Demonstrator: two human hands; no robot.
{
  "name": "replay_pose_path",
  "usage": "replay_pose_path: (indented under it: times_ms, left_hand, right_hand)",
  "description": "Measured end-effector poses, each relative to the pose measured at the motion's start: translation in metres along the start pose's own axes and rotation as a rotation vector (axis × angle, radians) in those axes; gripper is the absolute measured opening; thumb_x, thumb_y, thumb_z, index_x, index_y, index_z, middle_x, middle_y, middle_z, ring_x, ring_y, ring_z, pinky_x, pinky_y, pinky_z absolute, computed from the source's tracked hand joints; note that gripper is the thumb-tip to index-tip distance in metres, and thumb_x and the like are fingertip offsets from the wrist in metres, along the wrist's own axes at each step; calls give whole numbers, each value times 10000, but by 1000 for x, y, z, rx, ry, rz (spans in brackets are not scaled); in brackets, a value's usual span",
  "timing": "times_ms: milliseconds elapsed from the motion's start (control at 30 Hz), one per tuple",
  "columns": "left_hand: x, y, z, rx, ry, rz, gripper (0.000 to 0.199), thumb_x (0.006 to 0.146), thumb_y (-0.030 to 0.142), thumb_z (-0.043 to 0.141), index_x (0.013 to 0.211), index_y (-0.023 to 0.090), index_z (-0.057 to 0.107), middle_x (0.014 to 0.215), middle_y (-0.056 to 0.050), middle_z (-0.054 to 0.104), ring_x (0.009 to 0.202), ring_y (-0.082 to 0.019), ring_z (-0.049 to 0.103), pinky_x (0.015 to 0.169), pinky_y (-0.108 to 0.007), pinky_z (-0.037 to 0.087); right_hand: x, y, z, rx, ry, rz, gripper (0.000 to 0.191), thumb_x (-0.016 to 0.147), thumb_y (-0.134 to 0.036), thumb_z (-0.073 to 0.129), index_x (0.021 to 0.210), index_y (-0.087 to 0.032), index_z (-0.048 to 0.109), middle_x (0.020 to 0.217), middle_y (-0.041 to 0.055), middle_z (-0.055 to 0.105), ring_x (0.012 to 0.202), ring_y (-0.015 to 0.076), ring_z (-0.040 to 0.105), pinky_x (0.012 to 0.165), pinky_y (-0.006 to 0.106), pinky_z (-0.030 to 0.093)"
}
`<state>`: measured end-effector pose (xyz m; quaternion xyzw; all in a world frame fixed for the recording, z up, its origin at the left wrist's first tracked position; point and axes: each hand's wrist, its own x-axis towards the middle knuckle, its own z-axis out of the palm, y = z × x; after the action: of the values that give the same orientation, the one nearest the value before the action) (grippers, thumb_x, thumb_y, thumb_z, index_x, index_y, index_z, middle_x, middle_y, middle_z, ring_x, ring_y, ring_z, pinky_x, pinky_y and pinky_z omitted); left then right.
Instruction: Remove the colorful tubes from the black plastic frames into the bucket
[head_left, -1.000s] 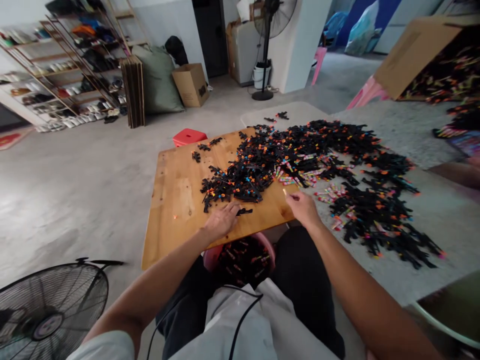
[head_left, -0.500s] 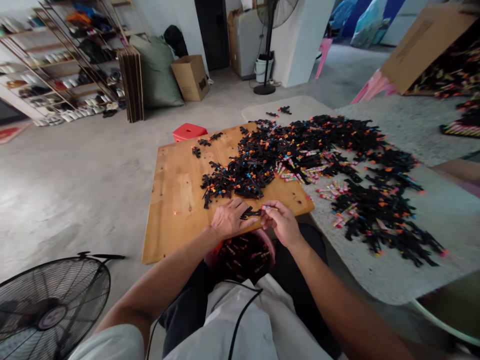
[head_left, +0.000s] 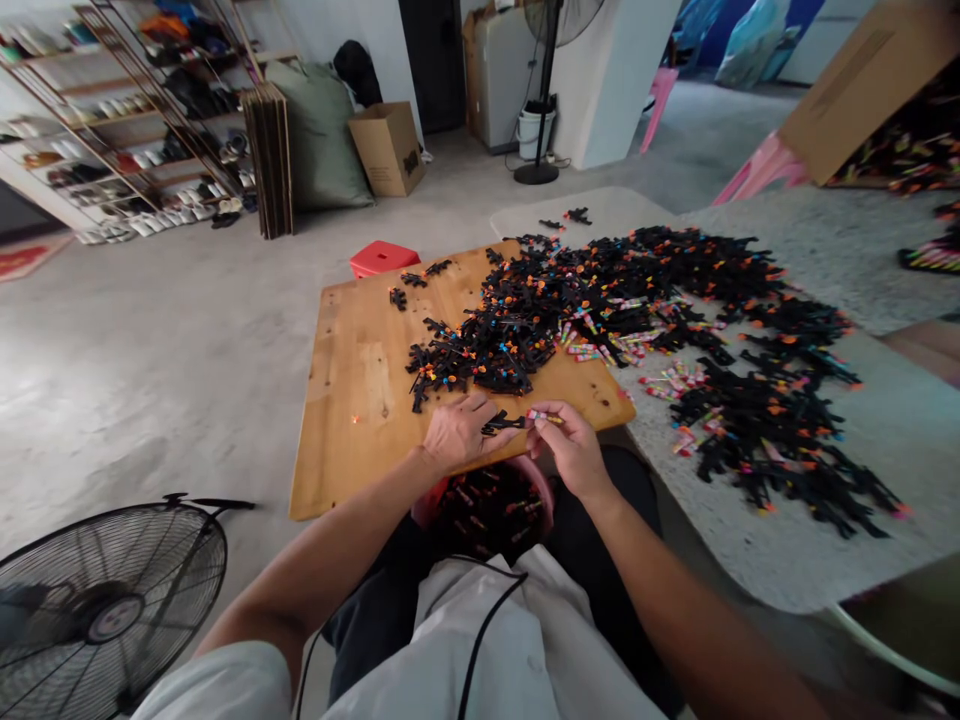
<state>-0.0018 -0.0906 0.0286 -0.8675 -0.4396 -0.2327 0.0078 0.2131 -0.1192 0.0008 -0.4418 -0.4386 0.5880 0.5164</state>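
At the front edge of the wooden board (head_left: 345, 380), my left hand (head_left: 456, 434) is closed on a small black toy gun (head_left: 502, 424), thumb along its near side. My right hand (head_left: 568, 450) pinches a small colourful tube (head_left: 544, 415), pink and white with a yellowish end. The tube's near end meets the gun's right end; whether they are joined is hidden by the fingers. Beyond both hands lies a heap of black toy guns (head_left: 517, 330) with orange and blue bits. Loose patterned tubes (head_left: 589, 350) lie at its right side.
Between my legs stands a pink bucket (head_left: 550, 497) of dark pieces with tubes. More toy guns (head_left: 787, 440) cover the grey table (head_left: 757, 570) on the right. A fan (head_left: 112, 620) stands at lower left, and a red stool (head_left: 384, 258) behind the board.
The camera view has shifted slightly, moving the scene a little to the right. My hands keep nearly the same pose, and more of the tube shows between my right fingers.
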Motion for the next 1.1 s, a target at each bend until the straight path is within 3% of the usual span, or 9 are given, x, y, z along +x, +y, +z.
replay_pose_path:
  times_ms: [233,533,700,800,933,1033,1100]
  left_hand:
    - [-2,-4,4,-32,-44,-17,463,994,593,534,807,190,666,804,-57,636,706,-163,590,620,-268,404]
    - [0,-1,-1,-21,-82,-21,493,996,611,518,782,189,656,791,-56,641,694,-163,585,608,-279,385]
    - [-2,6,1,-29,-74,-78,506,983,638,526,777,192,650,773,-55,637,692,-167,585,585,-283,357]
    - [-8,16,5,-58,-97,-146,518,975,662,531,790,194,654,780,-55,642,712,-170,602,592,-277,366]
    - [-21,25,3,-96,-228,-211,507,977,659,534,824,195,670,826,-57,677,747,-180,638,624,-276,411]
    - [-28,16,-6,-160,-371,-112,493,934,694,577,881,218,695,836,-41,709,787,-196,664,663,-280,455]
    - [-26,4,-11,-189,-404,-76,476,932,693,582,911,234,710,834,-29,725,784,-195,671,665,-279,470]
  right_hand:
    - [-2,3,-3,-191,11,-99,410,889,-574,701,1108,-227,695,968,75,749,772,214,705,649,343,609]
    - [-3,5,-3,-288,-6,-159,342,933,-527,661,1096,-233,726,994,81,770,896,249,740,759,370,634]
    - [-7,-1,-10,-350,-69,-147,318,953,-494,647,1111,-232,735,1060,94,776,1057,276,729,879,392,620]
    - [-12,-7,-14,-341,-138,-101,305,964,-475,639,1122,-229,725,1076,84,776,996,249,743,890,377,611]
    - [-23,-12,-18,-319,-243,21,300,958,-457,637,1110,-210,715,1007,69,781,872,219,754,806,341,611]
    - [-30,-9,-26,-352,-480,158,305,939,-435,660,1123,-203,730,933,50,784,824,210,751,735,310,595]
    - [-26,-6,-36,-436,-633,212,324,930,-412,674,1177,-214,741,853,27,778,721,193,732,672,295,575]
